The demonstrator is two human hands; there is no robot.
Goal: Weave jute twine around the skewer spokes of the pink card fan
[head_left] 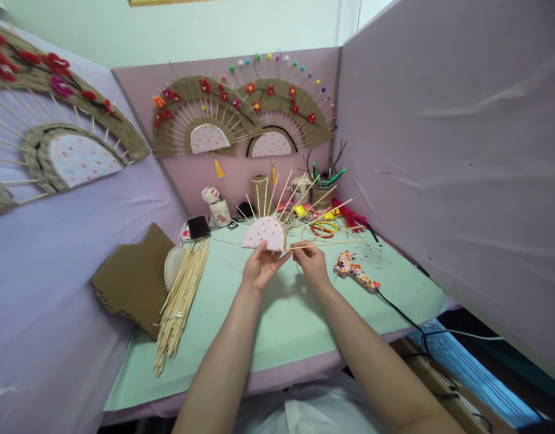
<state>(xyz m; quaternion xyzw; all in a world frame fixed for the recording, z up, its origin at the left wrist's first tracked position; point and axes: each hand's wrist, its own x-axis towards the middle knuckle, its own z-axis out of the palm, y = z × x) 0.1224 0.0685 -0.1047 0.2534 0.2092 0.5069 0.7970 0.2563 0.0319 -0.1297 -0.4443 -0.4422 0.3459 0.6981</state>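
A half-round fan base (263,232) in pink dotted cloth is held up over the table, with thin wooden sticks (284,190) spreading from its curved edge. My left hand (262,268) grips its lower edge, thumb on the front. Close by on the right, my right hand (310,262) pinches the end area of a wooden stick (332,243) at the base's right corner. The exact contact there is hard to make out. To the right of that hand lies a flower-patterned glue gun (355,271) with a black cord.
A bundle of wooden sticks (180,307) lies at left beside brown cardboard (133,280). Behind stand a twine spool (259,193), a pot with green-handled pliers (323,191) and scissors (323,229). Finished fans (205,84) hang on the back panel. Fabric-covered walls (453,138) enclose the table.
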